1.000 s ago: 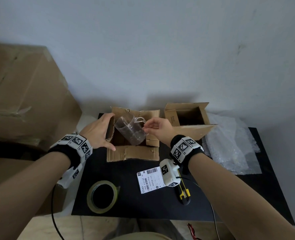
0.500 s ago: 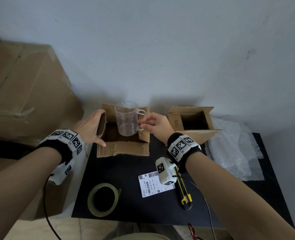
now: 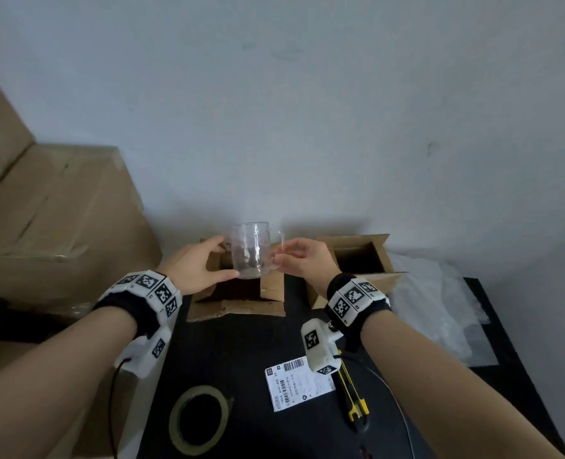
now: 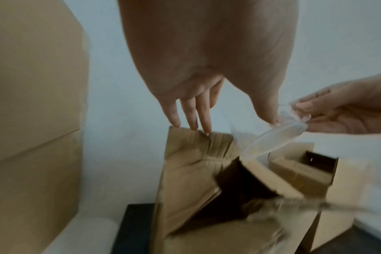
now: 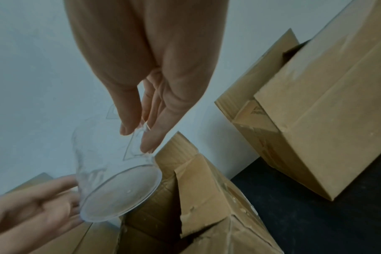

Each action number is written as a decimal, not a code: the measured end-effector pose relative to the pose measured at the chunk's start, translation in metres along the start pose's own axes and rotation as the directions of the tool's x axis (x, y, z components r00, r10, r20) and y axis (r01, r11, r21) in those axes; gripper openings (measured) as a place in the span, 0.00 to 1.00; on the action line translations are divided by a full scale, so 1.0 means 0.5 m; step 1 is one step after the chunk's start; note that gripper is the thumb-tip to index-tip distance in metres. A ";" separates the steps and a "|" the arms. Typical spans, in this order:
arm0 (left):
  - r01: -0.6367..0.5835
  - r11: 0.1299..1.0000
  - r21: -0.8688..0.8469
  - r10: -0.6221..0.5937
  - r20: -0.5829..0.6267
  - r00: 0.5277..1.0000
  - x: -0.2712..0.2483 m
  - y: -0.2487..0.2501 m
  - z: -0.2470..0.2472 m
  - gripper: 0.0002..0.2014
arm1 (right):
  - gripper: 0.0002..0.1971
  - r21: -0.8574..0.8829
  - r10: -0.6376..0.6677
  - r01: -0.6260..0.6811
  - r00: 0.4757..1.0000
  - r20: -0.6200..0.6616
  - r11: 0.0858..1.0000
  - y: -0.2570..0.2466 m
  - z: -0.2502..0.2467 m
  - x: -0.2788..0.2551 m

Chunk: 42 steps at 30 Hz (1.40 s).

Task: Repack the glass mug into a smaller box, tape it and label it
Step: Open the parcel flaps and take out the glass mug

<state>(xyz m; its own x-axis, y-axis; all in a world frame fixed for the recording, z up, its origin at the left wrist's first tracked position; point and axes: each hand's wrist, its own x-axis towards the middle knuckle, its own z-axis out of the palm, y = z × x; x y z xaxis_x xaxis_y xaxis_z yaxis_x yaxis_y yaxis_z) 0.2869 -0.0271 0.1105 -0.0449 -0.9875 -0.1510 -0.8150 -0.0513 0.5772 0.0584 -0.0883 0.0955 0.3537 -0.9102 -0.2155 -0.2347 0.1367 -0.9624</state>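
Observation:
A clear glass mug point(image 3: 251, 250) hangs upright above the worn open box point(image 3: 238, 306) at the back of the black table. My right hand point(image 3: 280, 256) pinches the mug's handle between thumb and fingers point(image 5: 137, 139). My left hand point(image 3: 223, 260) is at the mug's left side, its fingers straight and its thumb touching the base rim point(image 4: 272, 120). In the right wrist view the mug's round base point(image 5: 120, 192) faces the camera. To the right stands the smaller box point(image 3: 357, 260), open at the top. A white shipping label point(image 3: 299, 384) lies flat near the table's front.
A roll of clear tape point(image 3: 200, 419) lies at the front left, and a yellow utility knife point(image 3: 354, 402) beside the label. Bubble wrap point(image 3: 440, 299) covers the table's right side. Large cardboard boxes point(image 3: 52, 226) are stacked on the left against the wall.
The mug has risen out of the worn box and gone from tilted to upright. My left hand has left the box flap and moved onto the mug.

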 end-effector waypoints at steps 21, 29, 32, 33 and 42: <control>-0.103 0.891 -0.442 0.141 0.054 0.989 0.058 0.204 0.157 0.31 | 0.21 0.108 0.117 -0.084 0.928 -0.355 0.991 0.026 -0.161 -0.158; -0.102 0.900 -0.424 0.123 0.024 0.992 0.120 0.298 0.193 0.31 | 0.17 0.001 0.047 -0.050 0.938 -0.343 0.999 0.008 -0.297 -0.127; -0.081 0.898 -0.433 0.091 0.002 0.996 0.145 0.331 0.208 0.30 | 0.16 -0.109 0.010 -0.050 0.940 -0.340 0.993 0.008 -0.350 -0.104; -0.068 0.897 -0.437 0.073 -0.005 0.997 0.153 0.341 0.212 0.31 | 0.15 -0.126 0.015 -0.059 0.945 -0.326 0.990 0.011 -0.365 -0.095; -0.042 0.927 -0.372 0.020 -0.063 0.998 0.193 0.375 0.256 0.21 | 0.16 -0.074 0.041 -0.057 0.979 -0.201 0.996 0.061 -0.468 -0.022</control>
<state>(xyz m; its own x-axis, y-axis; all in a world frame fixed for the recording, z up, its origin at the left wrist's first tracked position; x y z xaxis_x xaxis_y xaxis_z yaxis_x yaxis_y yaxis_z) 0.0557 -0.1130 0.1014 -0.0252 -0.9957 -0.0888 -0.5388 -0.0613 0.8402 -0.1646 -0.1658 0.1072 0.1541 -0.9639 -0.2174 -0.3207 0.1593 -0.9337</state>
